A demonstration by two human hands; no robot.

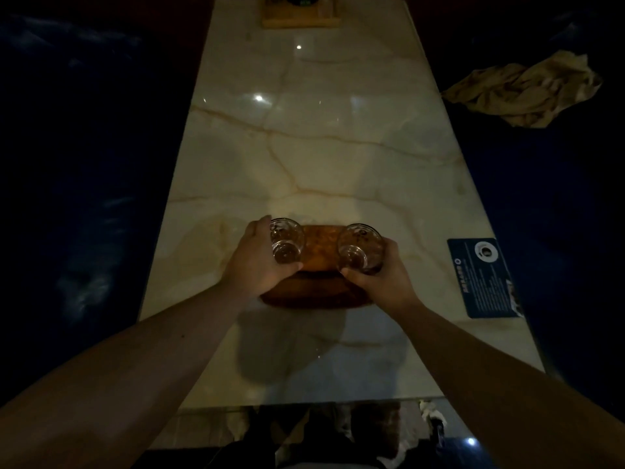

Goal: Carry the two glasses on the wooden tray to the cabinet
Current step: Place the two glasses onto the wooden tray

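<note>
A dark wooden tray (319, 252) lies on a pale marble table (321, 147) near its front half. Two clear glasses stand over the tray. My left hand (255, 258) is wrapped around the left glass (285, 243). My right hand (380, 274) grips the right glass (358, 247) from its outer side. Whether the glasses rest on the tray or are just lifted off it cannot be told in the dim light. No cabinet is in view.
A blue printed card (483, 277) lies at the table's right edge. A wooden holder (299, 18) stands at the far end. A crumpled beige cloth (526, 91) rests on the dark seat to the right. Dark seating flanks both long sides.
</note>
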